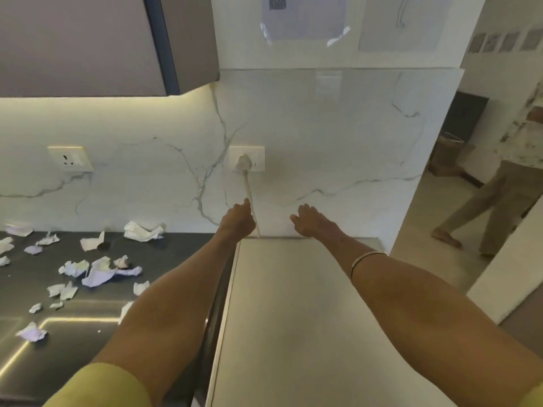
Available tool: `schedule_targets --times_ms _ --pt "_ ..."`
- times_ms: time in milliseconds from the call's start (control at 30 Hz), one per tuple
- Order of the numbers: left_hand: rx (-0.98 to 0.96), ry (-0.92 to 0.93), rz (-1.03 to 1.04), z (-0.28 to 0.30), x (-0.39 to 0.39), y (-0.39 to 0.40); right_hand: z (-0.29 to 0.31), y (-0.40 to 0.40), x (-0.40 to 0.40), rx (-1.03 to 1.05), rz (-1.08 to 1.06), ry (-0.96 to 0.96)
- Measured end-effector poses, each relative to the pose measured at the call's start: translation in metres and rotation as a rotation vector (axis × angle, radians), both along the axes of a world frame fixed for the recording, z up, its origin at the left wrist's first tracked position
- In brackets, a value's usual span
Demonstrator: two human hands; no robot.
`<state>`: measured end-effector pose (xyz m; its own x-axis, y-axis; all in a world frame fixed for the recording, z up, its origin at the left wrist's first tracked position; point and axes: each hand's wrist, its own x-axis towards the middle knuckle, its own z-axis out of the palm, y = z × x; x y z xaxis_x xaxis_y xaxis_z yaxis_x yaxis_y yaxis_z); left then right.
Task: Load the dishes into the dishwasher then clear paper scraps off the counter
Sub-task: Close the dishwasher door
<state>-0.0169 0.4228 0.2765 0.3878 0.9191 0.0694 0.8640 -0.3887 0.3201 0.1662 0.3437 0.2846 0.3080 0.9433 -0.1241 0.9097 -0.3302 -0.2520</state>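
Left of both arms, on the dark worktop: paper scraps, crumpled, white and pale lilac, scattered from the wall edge toward the near edge, none touching a hand. Left hand: reached forward to the marble wall, forefinger extended beside a white cord that hangs from a plug; grip loosely curled, holding nothing so far as can be seen. Right hand: extended over the far edge of a pale flat appliance top, grip released, empty. Deciding relation: scraps lie wholly to the left, so the left hand is the nearer; the closest scrap sits just beside the left forearm, the heap's spread running left and toward the viewer. Dishes: none in view. Judgement: the scrap-clearing step is not yet begun. Background, right: another person, standing.
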Motion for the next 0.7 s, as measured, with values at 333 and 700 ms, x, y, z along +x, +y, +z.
schedule_targets --times_ms 333,700 --pt "0.012 0.029 -0.030 0.007 0.041 0.063 -0.002 0.079 0.019 0.056 -0.004 -0.014" --pt "0.016 0.016 0.011 0.007 0.076 0.112 0.014 0.137 0.055 0.071 0.033 0.005"
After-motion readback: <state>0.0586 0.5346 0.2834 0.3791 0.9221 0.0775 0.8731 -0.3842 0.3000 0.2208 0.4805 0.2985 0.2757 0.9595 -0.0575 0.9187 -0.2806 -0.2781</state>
